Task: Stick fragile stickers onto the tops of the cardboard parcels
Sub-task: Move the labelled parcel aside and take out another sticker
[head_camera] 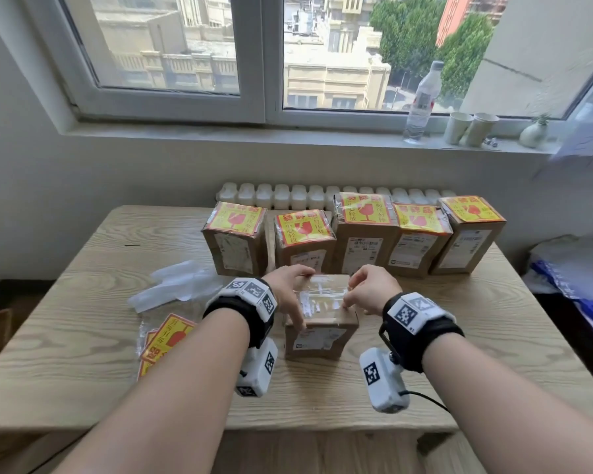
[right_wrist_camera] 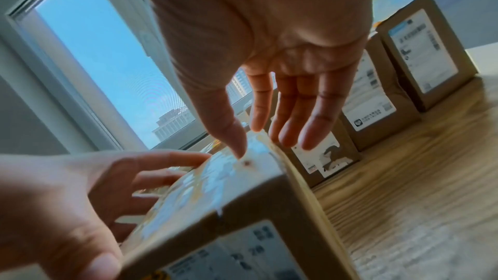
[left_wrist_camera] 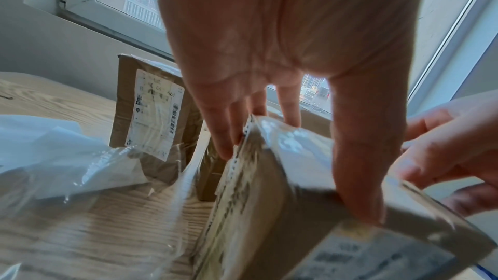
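Note:
A small cardboard parcel [head_camera: 322,333] stands in the middle of the wooden table [head_camera: 83,354]. Its top is covered in clear tape and bears no sticker. My left hand [head_camera: 297,295] lies against its left side, thumb straight along the top [left_wrist_camera: 361,178] and fingers [left_wrist_camera: 223,135] straight down the left edge. My right hand [head_camera: 356,290] is at its right side, thumb tip [right_wrist_camera: 237,146] touching the taped top and fingers hanging straight past the right edge. Neither hand holds a sticker. A stack of yellow and red fragile stickers [head_camera: 168,336] in a clear bag lies left of my left forearm.
Several parcels with fragile stickers on top stand in a row behind, from the leftmost [head_camera: 235,244] to the rightmost [head_camera: 469,241]. Crumpled clear and white backing [head_camera: 178,285] lies at the left. A water bottle [head_camera: 421,104] and paper cups [head_camera: 469,128] stand on the windowsill.

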Available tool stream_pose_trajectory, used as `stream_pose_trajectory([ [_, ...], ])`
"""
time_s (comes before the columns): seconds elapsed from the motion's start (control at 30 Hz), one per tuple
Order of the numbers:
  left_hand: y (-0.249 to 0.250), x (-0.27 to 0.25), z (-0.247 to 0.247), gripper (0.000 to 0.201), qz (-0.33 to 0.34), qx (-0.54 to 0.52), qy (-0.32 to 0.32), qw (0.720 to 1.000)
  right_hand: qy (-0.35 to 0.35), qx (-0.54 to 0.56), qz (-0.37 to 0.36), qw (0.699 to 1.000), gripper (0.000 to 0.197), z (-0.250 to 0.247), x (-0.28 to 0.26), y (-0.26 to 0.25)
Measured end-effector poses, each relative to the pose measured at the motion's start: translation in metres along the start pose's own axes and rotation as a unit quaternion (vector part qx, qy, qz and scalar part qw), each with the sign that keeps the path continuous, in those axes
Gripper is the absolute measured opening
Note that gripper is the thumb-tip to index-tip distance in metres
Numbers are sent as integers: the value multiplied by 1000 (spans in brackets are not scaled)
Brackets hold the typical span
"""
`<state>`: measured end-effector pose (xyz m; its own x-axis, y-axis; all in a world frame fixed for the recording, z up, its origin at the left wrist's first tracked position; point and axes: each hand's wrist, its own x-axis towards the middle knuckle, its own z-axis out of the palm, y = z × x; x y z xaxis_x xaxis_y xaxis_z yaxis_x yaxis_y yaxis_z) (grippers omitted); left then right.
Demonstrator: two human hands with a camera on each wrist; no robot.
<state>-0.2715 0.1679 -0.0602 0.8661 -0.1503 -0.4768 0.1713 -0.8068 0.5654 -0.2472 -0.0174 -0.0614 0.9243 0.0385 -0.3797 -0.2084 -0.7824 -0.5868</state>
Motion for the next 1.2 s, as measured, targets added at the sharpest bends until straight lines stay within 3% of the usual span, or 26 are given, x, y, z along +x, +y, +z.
stream_pose_trajectory([
  [0.13, -17, -13, -24, 93, -4, -58, -4, 998, 37, -66, -19, 997, 18, 6, -7, -27],
  [0.23, -41, -23, -49, 72, -5, -104, 24, 994, 71, -40, -51, 995, 5, 15, -10, -55],
  [0.3, -62, -30, -65, 57, -6, -141, 46, 989, 56, -16, -69, 996, 2, 28, -11, -76],
  [0.5, -139, -43, -91, 29, -78, -186, 165, 965, -23, 36, -74, 996, 22, 101, -7, -125],
  [0.67, -198, -41, -78, 23, -154, -190, 189, 951, -70, -23, 4, 997, 22, 156, 16, -132],
  [0.8, -240, -37, -57, 16, -204, -182, 150, 950, -91, -50, 74, 992, 27, 186, 30, -118],
  [0.97, -278, -29, -29, 36, -253, -177, 105, 945, -167, 89, 124, 974, 15, 231, 48, -104],
  [1.07, -297, -27, -17, 43, -271, -175, 95, 942, -197, 142, 156, 957, 24, 248, 44, -113],
  [1.2, -319, -26, -12, 42, -267, -188, 101, 940, -212, 104, 159, 959, 23, 268, 39, -125],
])
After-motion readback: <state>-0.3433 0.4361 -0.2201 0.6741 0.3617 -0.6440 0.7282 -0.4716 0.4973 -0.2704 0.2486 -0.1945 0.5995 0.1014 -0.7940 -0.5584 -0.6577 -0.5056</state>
